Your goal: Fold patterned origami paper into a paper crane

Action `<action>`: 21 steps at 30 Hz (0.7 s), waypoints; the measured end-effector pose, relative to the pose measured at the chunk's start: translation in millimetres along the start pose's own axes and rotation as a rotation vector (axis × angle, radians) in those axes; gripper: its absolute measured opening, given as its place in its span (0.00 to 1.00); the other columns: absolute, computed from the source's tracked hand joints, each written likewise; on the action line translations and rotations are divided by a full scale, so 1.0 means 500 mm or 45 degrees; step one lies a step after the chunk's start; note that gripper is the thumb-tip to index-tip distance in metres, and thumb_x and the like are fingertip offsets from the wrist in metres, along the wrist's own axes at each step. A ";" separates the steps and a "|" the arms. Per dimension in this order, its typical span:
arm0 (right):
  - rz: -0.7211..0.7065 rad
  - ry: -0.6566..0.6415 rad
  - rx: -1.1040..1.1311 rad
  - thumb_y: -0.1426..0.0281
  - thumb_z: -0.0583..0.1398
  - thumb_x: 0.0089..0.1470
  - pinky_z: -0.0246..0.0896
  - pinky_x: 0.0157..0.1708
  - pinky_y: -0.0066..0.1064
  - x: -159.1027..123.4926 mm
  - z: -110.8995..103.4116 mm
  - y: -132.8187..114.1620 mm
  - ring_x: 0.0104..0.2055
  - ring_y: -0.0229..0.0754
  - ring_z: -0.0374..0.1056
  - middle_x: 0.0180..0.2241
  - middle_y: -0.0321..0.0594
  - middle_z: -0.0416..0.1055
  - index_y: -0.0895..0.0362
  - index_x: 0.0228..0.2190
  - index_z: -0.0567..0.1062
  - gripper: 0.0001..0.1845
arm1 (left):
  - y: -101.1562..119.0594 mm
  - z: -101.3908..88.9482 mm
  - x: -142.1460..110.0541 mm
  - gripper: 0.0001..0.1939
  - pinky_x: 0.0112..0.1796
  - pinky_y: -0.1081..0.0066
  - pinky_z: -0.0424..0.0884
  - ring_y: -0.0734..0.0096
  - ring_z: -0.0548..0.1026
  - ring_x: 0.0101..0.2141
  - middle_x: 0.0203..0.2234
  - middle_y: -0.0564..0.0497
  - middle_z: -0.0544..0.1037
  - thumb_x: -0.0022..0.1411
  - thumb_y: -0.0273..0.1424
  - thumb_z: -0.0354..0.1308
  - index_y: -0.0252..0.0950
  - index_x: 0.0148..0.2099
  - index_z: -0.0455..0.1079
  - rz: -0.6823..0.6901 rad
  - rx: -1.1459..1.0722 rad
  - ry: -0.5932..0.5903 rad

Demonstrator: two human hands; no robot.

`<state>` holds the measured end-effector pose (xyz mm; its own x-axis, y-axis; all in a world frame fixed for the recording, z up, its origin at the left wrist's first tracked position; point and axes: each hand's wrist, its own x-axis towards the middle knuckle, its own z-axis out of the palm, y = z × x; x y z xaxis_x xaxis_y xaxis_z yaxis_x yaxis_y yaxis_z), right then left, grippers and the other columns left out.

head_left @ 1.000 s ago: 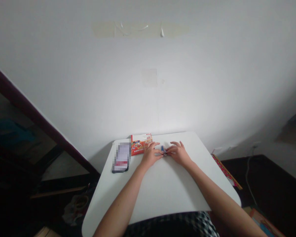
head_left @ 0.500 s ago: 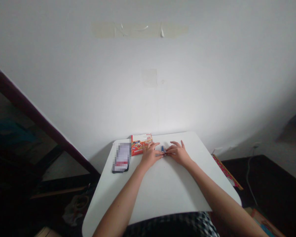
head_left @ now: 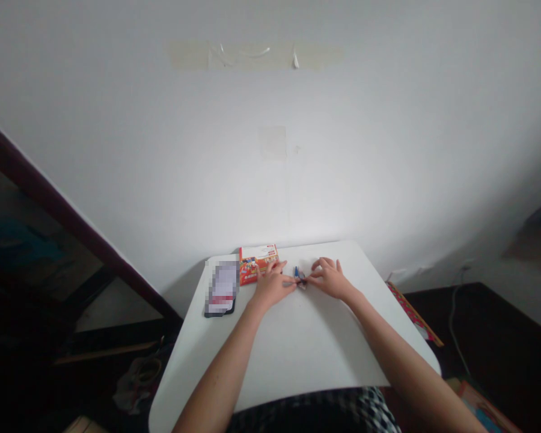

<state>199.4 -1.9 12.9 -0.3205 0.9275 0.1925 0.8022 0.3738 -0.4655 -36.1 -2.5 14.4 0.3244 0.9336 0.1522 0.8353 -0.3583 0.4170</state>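
Observation:
Between my two hands, low over the white table, is a small blue-and-dark object; its exact kind is too small to make out. My left hand pinches its left side with thumb and forefinger, the other fingers raised over the corner of a red and white printed box. From the right, my right hand pinches the same object at its fingertips, with its remaining fingers curled loosely above. Part of the object is hidden by the fingertips.
A phone with a blurred screen lies left of the box on the white table. Behind the table rises a white wall. A cable hangs at the right, and a dark-framed opening stands at the left.
My right hand has shifted slightly right and its raised fingers have curled in. More of the small object shows between the fingertips. The box and phone stay put.

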 end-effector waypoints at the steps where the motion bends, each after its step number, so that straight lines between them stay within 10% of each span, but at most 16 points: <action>1: 0.014 -0.001 0.009 0.55 0.61 0.63 0.32 0.64 0.78 0.001 0.002 0.001 0.65 0.57 0.57 0.50 0.43 0.72 0.41 0.36 0.85 0.12 | -0.001 0.000 0.001 0.08 0.67 0.30 0.35 0.43 0.56 0.69 0.66 0.54 0.70 0.61 0.43 0.66 0.55 0.42 0.84 -0.006 -0.010 -0.001; 21: -0.023 0.147 -0.003 0.60 0.67 0.58 0.40 0.64 0.71 0.001 0.045 0.012 0.61 0.56 0.59 0.52 0.42 0.72 0.44 0.38 0.84 0.06 | -0.003 0.042 0.009 0.07 0.65 0.23 0.38 0.41 0.59 0.68 0.64 0.47 0.72 0.57 0.38 0.72 0.47 0.39 0.83 0.071 -0.168 0.150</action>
<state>192.7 1.0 -9.4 -0.2751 0.9138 0.2988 0.7981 0.3904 -0.4590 -26.5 1.8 -4.4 0.3079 0.9095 0.2792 0.7495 -0.4126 0.5176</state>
